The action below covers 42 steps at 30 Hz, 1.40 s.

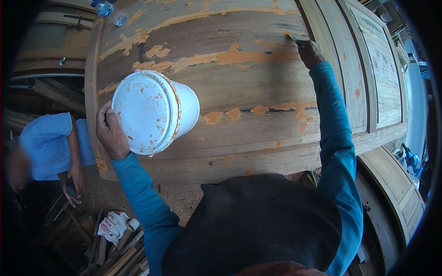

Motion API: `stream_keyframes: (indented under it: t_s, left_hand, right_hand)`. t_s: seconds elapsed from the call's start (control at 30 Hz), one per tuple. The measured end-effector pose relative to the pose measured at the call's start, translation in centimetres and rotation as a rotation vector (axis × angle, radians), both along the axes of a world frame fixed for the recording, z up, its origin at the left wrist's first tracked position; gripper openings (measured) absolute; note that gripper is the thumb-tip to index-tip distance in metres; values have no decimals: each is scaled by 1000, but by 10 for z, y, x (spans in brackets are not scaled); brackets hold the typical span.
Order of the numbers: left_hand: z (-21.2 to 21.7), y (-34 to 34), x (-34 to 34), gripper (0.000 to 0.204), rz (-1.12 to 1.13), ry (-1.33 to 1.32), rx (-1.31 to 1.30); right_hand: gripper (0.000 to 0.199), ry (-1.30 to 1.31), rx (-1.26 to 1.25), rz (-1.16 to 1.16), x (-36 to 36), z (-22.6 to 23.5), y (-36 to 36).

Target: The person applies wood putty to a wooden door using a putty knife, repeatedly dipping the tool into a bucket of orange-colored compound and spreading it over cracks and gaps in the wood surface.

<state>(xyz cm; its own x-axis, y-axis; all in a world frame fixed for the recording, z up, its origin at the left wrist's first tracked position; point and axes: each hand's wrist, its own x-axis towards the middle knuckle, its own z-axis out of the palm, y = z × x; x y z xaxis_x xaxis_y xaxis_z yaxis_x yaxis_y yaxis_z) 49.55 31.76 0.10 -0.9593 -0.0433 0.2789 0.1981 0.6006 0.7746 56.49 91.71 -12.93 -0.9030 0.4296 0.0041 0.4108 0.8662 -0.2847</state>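
Observation:
My left hand (113, 131) is curved around the lid edge of a white plastic bucket (140, 112). Orange-brown filler smears the lid and its rim. Whether the bucket rests on the wood or is lifted, I cannot tell. At the far right part of a wooden door panel (239, 133), my right hand (311, 53) grips a putty knife (292, 37). The knife's tip is at the panel surface, with a dab of orange filler by it. Strips and patches of orange filler (239, 56) run along the panel's joints and cracks.
A clear plastic bottle with a blue cap (109, 13) lies at the panel's far left corner. Another person (50, 147) sits close by on the left, holding a phone (71, 187). Wood offcuts (124, 260) and a white bag (113, 226) lie below. Another panel (396, 184) leans at right.

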Motion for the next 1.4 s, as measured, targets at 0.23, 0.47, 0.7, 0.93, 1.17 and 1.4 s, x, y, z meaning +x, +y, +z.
stream_keyframes:
  t_s: [0.23,0.47,0.7,0.93,1.17,1.4]
  left_hand:
    - [-1,0,0,30,7,-13,23]
    - [0,-3,2,31,8,-1,-20]
    - [0,-1,1,31,4,6,-42]
    - [-1,-3,1,30,15,-27,-14]
    - [0,-4,2,30,30,-21,-45]
    - [-2,-1,-1,31,22,-17,0]
  right_hand:
    - [28,-127,0,-119,4,-17,22]
    - [30,-90,-28,-104,6,-13,27]
    - [31,11,-23,-81,5,-3,31]
    - [28,72,-23,39,2,2,24]
    - [35,-216,-89,159,-11,42,-14]
    - [28,12,-38,116,11,26,0]
